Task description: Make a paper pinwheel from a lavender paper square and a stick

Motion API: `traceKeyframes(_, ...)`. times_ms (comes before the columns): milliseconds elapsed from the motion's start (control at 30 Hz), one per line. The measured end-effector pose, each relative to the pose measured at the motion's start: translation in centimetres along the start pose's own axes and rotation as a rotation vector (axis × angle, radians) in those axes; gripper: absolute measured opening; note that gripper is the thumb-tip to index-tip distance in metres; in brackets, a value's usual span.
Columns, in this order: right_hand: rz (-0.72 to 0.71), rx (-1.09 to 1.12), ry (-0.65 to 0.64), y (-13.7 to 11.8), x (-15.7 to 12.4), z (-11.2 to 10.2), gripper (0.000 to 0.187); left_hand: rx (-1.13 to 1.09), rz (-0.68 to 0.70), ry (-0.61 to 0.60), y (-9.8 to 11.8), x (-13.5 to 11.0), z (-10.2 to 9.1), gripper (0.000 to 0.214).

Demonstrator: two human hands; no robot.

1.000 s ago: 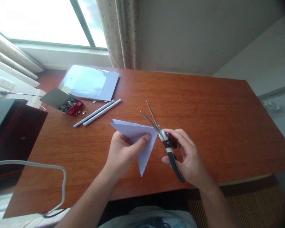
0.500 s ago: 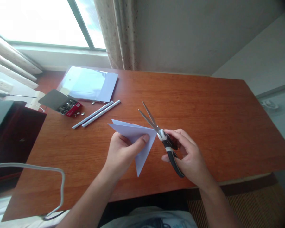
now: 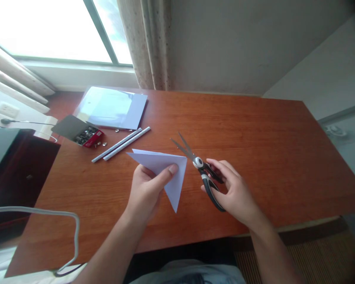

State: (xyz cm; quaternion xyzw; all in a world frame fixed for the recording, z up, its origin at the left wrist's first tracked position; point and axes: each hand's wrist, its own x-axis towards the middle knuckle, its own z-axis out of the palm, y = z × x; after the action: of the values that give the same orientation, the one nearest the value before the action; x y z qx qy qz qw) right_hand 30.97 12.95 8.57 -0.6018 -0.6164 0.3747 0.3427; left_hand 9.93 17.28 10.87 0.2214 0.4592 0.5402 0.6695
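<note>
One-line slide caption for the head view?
Left hand holds folded paper triangle; right hand holds open scissors beside it, over wooden desk.

Daylight pours through a window (image 3: pixel 47 27) beside a speckled curtain (image 3: pixel 144 43); a reddish wooden desk (image 3: pixel 254 130) meets the grey wall (image 3: pixel 239 43).

Wooden desk (image 3: pixel 254 138). At its far left corner, a stack of pale sheets (image 3: pixel 112 108) lies flat. Just beside it is an open red box (image 3: pixel 87 136) of metal pins, with loose pins (image 3: pixel 102 144) near it. Two white sticks (image 3: pixel 121 144) lie side by side, touching. Behind are a curtain (image 3: pixel 144 43) and a window (image 3: pixel 47 27). A white cable (image 3: pixel 47 215) loops at lower left.
</note>
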Motion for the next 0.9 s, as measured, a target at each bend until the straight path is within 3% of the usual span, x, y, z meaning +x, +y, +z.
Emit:
traceKeyframes(233,-0.131,-0.348,0.057,-0.1,0.1,0.2,0.041,-0.03,0.156,0.153,1.0,0.9,-0.1,0.019)
traceKeyframes(500,-0.162,-0.573,0.182,1.4,1.9,-1.4,0.035,-0.057,0.061,0.136,0.5,1.3,-0.2,0.022)
traceKeyframes(733,-0.154,-0.604,0.253,1.4,4.4,-0.2,0.032,-0.015,0.003,0.083,0.0,1.2,-0.5,0.024)
traceKeyframes(800,-0.191,-0.542,0.209,1.1,5.4,0.1,0.033,-0.019,0.003,0.054,-0.1,1.1,-0.5,0.022)
traceKeyframes(900,-0.345,-0.416,-0.016,0.3,6.9,0.8,0.038,-0.018,0.012,0.014,0.0,0.7,-0.4,0.021)
